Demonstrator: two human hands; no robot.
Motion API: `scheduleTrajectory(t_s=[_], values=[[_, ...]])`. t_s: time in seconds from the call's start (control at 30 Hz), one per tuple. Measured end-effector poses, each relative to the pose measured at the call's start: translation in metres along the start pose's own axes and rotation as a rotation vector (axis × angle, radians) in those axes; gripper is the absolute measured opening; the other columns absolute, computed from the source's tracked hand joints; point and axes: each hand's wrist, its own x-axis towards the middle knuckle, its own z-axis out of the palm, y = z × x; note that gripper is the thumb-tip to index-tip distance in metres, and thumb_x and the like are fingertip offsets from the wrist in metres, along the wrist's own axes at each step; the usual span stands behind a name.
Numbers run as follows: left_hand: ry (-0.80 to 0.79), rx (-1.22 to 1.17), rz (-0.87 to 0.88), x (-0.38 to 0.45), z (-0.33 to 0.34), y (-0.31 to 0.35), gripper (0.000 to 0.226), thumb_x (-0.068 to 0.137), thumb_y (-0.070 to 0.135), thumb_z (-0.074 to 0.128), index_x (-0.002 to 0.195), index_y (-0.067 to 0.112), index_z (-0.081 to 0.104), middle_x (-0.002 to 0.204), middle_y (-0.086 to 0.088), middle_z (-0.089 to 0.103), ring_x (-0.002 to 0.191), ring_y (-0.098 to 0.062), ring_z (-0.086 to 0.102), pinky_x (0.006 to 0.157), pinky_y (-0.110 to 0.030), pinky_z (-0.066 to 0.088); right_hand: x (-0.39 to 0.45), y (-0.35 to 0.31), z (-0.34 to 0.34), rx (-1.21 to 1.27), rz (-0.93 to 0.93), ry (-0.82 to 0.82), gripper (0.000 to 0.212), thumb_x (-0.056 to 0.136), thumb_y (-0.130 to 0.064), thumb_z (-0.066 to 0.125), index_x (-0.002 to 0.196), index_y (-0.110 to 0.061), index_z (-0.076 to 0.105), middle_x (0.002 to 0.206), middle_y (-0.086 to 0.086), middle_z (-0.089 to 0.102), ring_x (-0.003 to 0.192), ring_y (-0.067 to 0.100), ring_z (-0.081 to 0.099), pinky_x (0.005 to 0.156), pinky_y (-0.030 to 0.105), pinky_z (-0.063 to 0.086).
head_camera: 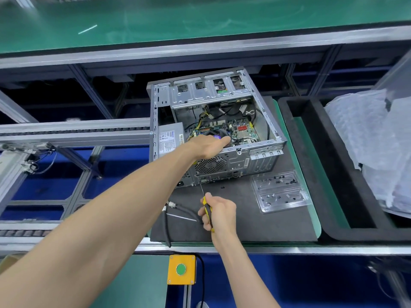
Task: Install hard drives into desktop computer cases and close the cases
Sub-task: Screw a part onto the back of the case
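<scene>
Our left hand [209,145] presses flat, fingers straight, on the rear top edge of the open computer case [213,130] lying on the bench [244,223]. Our right hand [219,211] grips a yellow-handled screwdriver [208,207], its tip seemingly at the case's rear panel.

Open metal desktop computer case [213,130] sits on dark foam mat [244,223]; clear plastic screw tray [280,192] right-front of case; yellow button box [181,269] before mat.
</scene>
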Motion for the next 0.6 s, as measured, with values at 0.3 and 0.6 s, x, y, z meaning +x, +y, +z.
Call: scheduleTrajectory(t_s=[0.3, 0.6], values=[[0.903, 0.008, 0.846, -0.060, 0.065, -0.019, 0.012, 0.099, 0.018, 0.057, 0.095, 0.007, 0.055, 0.096, -0.005, 0.053, 0.082, -0.023, 0.048, 0.074, -0.031, 0.040, 0.001, -0.004, -0.056, -0.271, -0.119, 0.182, 0.024, 0.100, -0.021, 0.057, 0.085, -0.007, 0.069, 0.059, 0.004, 0.066, 0.045, 0.016, 0.047, 0.043, 0.028, 0.038], [0.522, -0.204, 0.011, -0.053, 0.163, -0.018, 0.027, 0.102, 0.030, 0.056, 0.119, 0.015, 0.070, 0.110, -0.006, 0.062, 0.102, -0.027, 0.062, 0.083, -0.036, 0.046, -0.004, -0.006, -0.082, -0.303, -0.159, 0.215, 0.025, 0.098, -0.019, 0.058, 0.080, -0.005, 0.068, 0.059, 0.006, 0.066, 0.046, 0.017, 0.047, 0.044, 0.029, 0.038]])
